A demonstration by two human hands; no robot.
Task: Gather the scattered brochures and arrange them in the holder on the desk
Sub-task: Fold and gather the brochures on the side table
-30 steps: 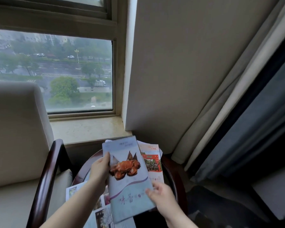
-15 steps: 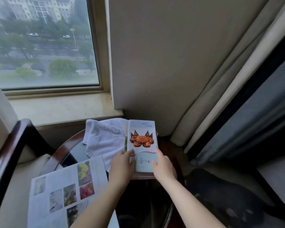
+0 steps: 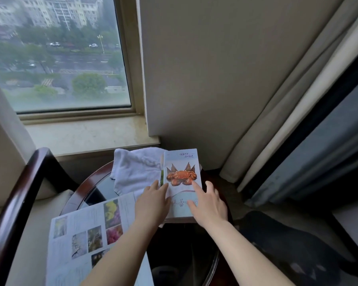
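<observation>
2 hands flat, fingers straight, gripping nothing: left hand (image 3: 151, 203) pressing the left edge of the crab brochure (image 3: 182, 168), right hand (image 3: 209, 203) pressing its cover. Brochure lying on the round bench (image 3: 90, 181), overlapping a towel (image 3: 136, 170). Flower leaflet (image 3: 87, 234) at near left, overhanging the bench toward the chair (image 3: 12, 207).

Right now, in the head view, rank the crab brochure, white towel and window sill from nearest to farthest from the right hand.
1. crab brochure, under the right hand
2. white towel, to its left
3. window sill, behind, back left
</observation>
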